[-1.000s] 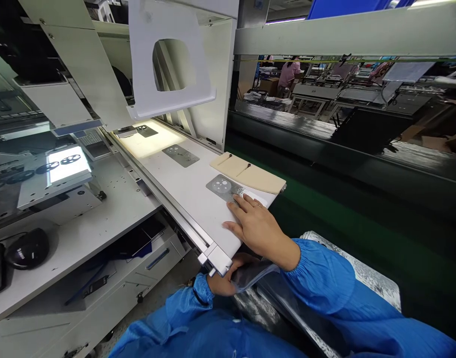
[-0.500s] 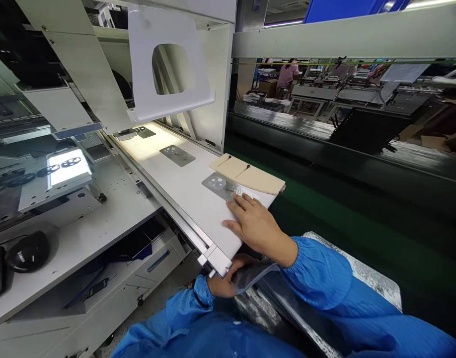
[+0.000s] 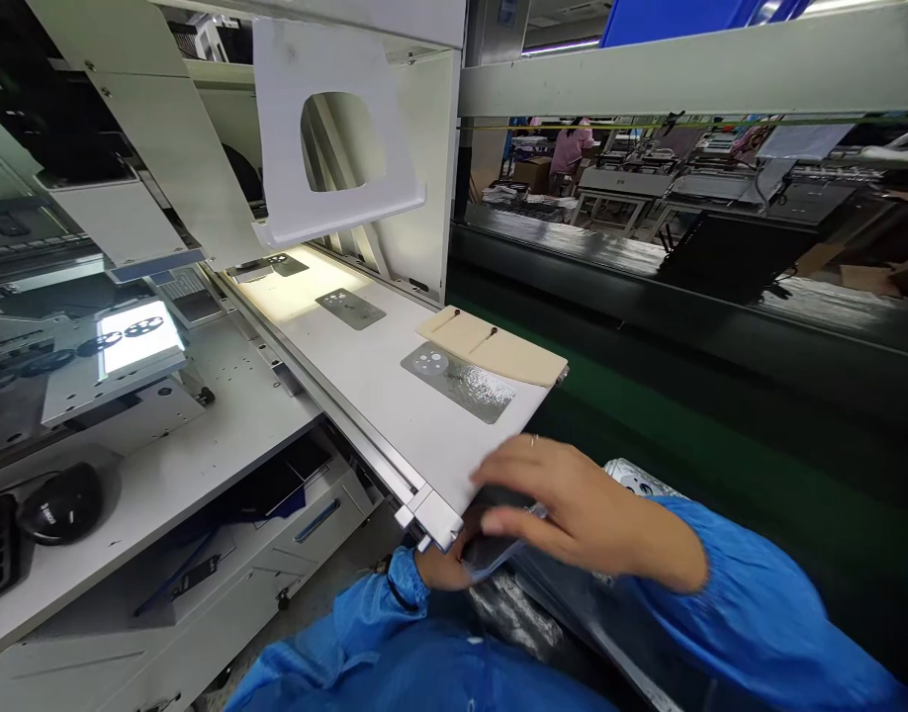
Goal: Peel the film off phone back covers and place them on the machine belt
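Observation:
A grey perforated metal plate (image 3: pixel 458 378) lies on the white conveyor belt (image 3: pixel 380 396), beside a beige pad (image 3: pixel 491 346). My right hand (image 3: pixel 565 499) hovers just off the belt's near end, fingers curled down onto a stack of shiny plates in clear film (image 3: pixel 499 549) held in my lap. My left hand (image 3: pixel 439 566) grips that stack from below, under the belt's end corner. Another grey plate (image 3: pixel 350 308) lies farther up the belt, and a third one (image 3: pixel 287 263) sits in the lit area under the white hood (image 3: pixel 335 129).
A white machine bench (image 3: pixel 164 465) at left carries a black mouse (image 3: pixel 57 502) and a lit screen (image 3: pixel 132 331). A green conveyor (image 3: pixel 683 435) runs to the right. People work at distant stations (image 3: pixel 573 148).
My right hand has left the plate on the belt and drawn back toward me onto the stack in my lap. The plate has travelled a little up the belt.

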Demonstrator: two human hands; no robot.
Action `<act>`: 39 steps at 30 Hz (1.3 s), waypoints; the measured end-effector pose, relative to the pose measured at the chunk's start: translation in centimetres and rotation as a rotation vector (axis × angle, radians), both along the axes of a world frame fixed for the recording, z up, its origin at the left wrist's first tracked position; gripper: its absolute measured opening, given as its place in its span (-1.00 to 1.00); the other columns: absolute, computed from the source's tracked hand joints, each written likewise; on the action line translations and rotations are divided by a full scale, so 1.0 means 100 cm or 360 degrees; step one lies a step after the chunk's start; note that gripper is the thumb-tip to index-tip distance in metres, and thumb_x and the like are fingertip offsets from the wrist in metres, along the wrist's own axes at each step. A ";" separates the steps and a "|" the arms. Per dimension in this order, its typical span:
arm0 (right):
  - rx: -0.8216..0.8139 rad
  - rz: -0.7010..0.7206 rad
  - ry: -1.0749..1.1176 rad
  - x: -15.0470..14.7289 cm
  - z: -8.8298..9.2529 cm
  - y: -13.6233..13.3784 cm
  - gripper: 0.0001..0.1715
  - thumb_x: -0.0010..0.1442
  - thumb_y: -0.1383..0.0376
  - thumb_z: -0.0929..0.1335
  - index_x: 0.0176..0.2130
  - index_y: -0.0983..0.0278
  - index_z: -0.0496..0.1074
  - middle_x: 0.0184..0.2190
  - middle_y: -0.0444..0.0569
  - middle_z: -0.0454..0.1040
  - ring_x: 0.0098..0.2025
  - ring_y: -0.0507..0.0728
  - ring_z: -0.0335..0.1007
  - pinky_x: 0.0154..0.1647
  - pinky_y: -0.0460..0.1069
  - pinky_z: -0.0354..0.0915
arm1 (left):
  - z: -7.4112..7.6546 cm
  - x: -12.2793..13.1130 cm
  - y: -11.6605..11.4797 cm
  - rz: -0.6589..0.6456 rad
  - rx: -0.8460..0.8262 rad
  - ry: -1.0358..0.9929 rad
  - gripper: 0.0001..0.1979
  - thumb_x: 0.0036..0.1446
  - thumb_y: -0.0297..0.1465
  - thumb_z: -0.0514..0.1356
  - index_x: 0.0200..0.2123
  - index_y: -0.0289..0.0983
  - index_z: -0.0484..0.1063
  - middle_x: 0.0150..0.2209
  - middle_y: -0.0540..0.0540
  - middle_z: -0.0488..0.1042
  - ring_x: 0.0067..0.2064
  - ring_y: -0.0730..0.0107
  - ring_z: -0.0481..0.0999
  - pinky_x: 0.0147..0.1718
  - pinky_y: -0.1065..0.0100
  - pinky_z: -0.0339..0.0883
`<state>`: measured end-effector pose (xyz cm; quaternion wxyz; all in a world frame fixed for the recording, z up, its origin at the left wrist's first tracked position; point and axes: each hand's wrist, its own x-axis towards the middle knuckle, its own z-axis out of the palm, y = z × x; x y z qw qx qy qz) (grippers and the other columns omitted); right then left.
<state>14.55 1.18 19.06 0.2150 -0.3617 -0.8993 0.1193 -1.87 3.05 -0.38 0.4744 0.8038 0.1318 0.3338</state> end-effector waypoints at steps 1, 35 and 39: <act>-0.0131 0.0162 -0.0008 0.005 0.003 -0.007 -0.63 0.33 0.09 0.25 -0.05 0.27 0.42 -0.17 0.01 0.47 -0.13 0.08 0.37 -0.14 -0.03 0.35 | -0.004 0.000 0.001 0.0001 0.0006 -0.0027 -0.56 0.11 -0.20 0.15 0.06 -0.19 0.33 0.00 -0.21 0.45 0.02 0.03 0.45 0.05 0.08 0.33; 0.0577 -0.0623 0.0422 0.014 0.011 -0.020 -0.89 0.31 0.35 0.19 -0.27 0.24 0.26 -0.45 -0.14 0.37 -0.51 0.00 0.27 -0.50 -0.10 0.19 | -0.009 0.006 -0.008 0.0383 -0.0579 0.0121 -0.41 0.11 -0.01 0.15 0.07 -0.28 0.40 0.12 -0.19 0.43 0.17 0.04 0.37 0.26 -0.02 0.06; 0.0196 -0.0718 0.0892 0.011 0.018 -0.018 -0.86 0.33 0.23 0.23 -0.29 0.21 0.22 -0.46 -0.17 0.31 -0.61 -0.03 0.21 -0.59 -0.10 0.18 | -0.001 0.008 -0.008 0.0293 -0.0577 0.0065 -0.47 0.16 0.00 0.09 -0.02 -0.26 0.49 0.07 -0.15 0.49 0.16 0.08 0.39 0.26 0.06 0.10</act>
